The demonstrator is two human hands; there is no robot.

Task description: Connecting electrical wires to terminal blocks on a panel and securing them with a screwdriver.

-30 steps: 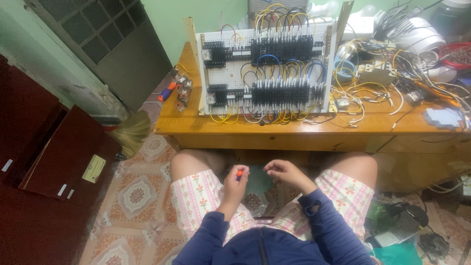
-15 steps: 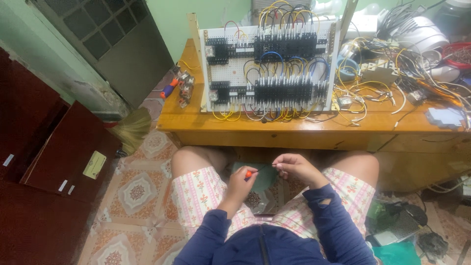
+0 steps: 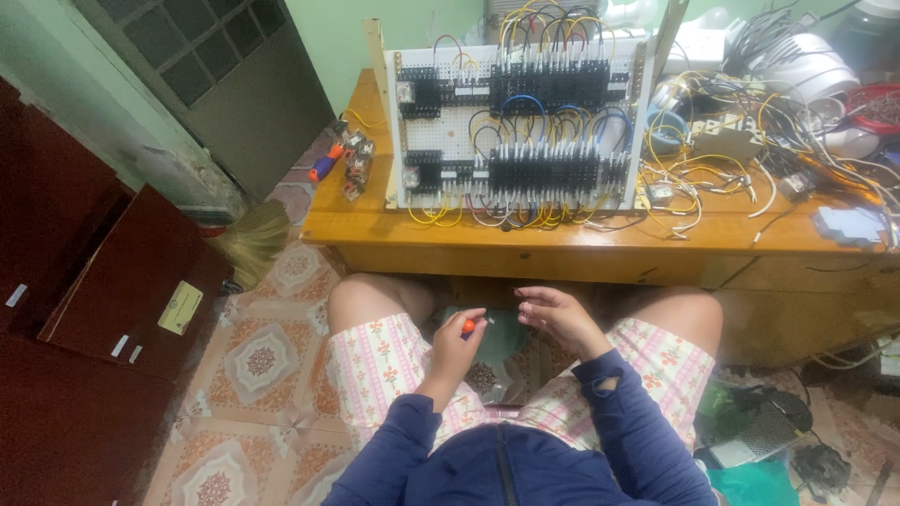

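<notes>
Compared with half a second ago, my two hands sit in much the same place over my lap, between my knees, with the gap between them little changed; the view has shifted only slightly.

My left hand (image 3: 457, 339) is closed around a small orange-handled screwdriver (image 3: 470, 324), fingers wrapped about the handle. Its long axis runs roughly left to right, and the end pointing right toward my other hand appears to be the shaft, though the tip is too small to make out. The tool is held above my lap, on the near side of the table (image 3: 562, 239) and below its edge.

My right hand (image 3: 555, 314) is just beside it, apart from the tool, fingers curled narrowly together; whether they pinch anything I cannot tell.

On the table, far from my hands, a white wiring board (image 3: 520, 126) stands upright, carrying rows of black terminal blocks with yellow and blue wires. Loose wires lie to its right.
</notes>
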